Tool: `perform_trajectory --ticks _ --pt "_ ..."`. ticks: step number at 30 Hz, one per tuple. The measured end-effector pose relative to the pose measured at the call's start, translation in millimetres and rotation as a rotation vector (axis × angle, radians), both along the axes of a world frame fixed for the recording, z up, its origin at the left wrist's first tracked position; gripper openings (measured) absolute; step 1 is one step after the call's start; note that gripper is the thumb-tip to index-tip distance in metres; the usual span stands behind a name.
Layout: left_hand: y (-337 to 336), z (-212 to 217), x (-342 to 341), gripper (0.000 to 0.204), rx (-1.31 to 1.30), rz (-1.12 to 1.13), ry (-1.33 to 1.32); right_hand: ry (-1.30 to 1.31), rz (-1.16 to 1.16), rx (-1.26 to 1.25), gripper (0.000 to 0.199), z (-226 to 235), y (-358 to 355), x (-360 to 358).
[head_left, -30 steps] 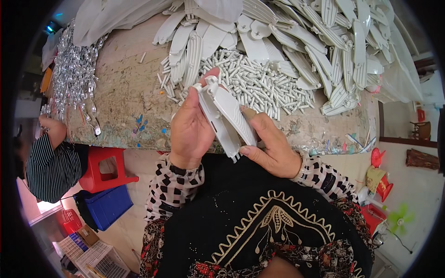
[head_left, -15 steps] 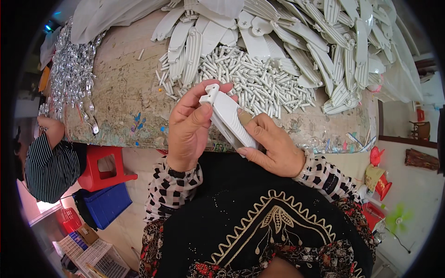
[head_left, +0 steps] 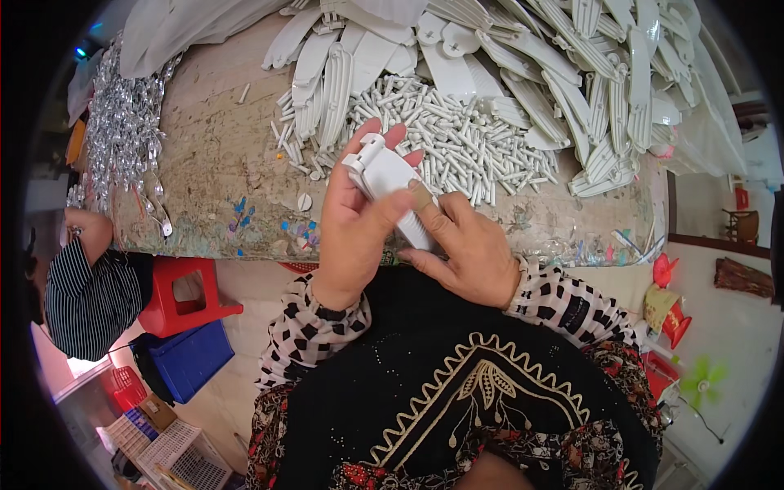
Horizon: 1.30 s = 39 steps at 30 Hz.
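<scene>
A white plastic clip-shaped part [head_left: 387, 178] is held between both my hands, just above the near edge of the worn table [head_left: 208, 163]. My left hand [head_left: 355, 220] wraps its upper end, fingers behind it and thumb across the front. My right hand [head_left: 465, 245] grips the lower end, thumb pressed on the part's face. Behind them lies a heap of small white pegs [head_left: 457, 135]. Farther back is a pile of long white plastic blades [head_left: 572, 57].
Shiny metal pieces [head_left: 122, 131] cover the table's left end. Another person in a striped sleeve [head_left: 86, 286] works at the left. A red stool [head_left: 188, 298], a blue crate [head_left: 184, 359] and white baskets [head_left: 175, 457] stand on the floor at the lower left.
The two loose white halves I held a second ago have come together into one closed part. My hands have drawn closer around it and shifted slightly right.
</scene>
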<state>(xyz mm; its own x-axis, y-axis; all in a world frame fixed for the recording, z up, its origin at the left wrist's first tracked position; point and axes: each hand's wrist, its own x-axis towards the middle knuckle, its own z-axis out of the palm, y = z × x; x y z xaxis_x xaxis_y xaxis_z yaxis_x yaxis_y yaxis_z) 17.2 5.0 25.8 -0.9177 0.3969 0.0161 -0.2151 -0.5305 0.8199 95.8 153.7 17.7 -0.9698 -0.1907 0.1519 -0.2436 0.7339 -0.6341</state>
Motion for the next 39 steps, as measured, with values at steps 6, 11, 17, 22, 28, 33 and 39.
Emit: perform_trajectory --ticks 6,11,17,22,28,33,39 --pt "-14.2 10.1 -4.7 0.068 -0.158 -0.034 0.137 0.135 0.056 -0.058 0.068 14.9 6.4 -12.2" --pt "-34.0 14.4 0.5 0.086 -0.359 -0.247 0.388 0.332 0.229 -0.120 0.040 55.6 13.9 -46.4" --pt "-56.4 37.3 3.9 0.095 -0.599 -0.482 0.304 0.211 0.535 -0.139 0.032 68.8 12.0 -66.0" --pt "-67.5 16.0 9.8 0.097 -0.500 -0.459 0.287 0.036 0.632 -0.108 0.028 73.9 -3.9 -77.0" --pt "-81.9 1.1 11.0 0.080 -0.488 -0.245 0.341 0.055 0.632 -0.176 0.028 78.0 -18.1 -83.5" --pt "-92.6 -15.4 13.1 0.053 -0.575 -0.209 0.342 0.080 0.641 -0.184 0.024 64.1 -30.3 -93.8" --pt "-111.8 -13.2 10.3 0.039 -0.737 -0.170 0.378 0.005 0.679 -0.159 0.021 62.3 -46.1 -106.4"
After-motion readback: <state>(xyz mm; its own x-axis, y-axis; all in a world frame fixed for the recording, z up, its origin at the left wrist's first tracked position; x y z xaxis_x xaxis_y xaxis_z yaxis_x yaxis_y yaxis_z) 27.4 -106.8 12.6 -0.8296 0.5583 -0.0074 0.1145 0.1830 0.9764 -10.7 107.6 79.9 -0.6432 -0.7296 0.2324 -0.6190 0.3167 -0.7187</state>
